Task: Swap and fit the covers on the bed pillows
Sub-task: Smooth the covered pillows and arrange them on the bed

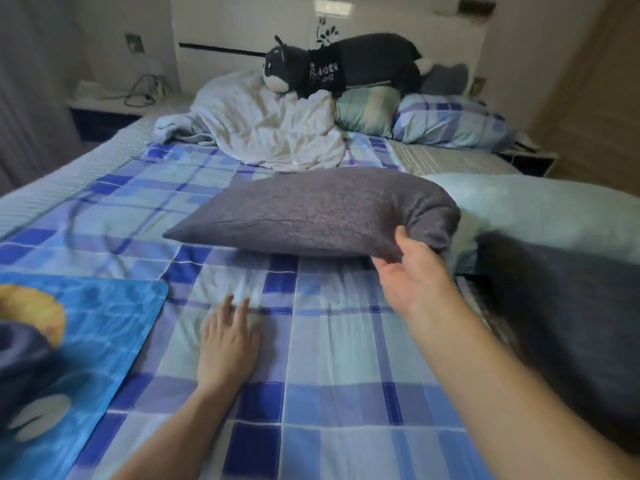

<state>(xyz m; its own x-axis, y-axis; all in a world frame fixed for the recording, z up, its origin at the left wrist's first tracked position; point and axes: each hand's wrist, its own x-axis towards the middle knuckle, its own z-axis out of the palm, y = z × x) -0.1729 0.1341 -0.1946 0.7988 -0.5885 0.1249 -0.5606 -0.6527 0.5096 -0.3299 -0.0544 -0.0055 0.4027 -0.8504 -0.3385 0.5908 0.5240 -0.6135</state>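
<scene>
Lying crosswise, grey pillow, right-end hand grip.

Home bedroom: wide bed under blue checked sheet, white headboard, heaped pillows, crumpled duvet, black plush cat, bedside table with cables.

We see a white headboard at 12 o'clock, a nightstand at 10, brown wall at 2.
</scene>
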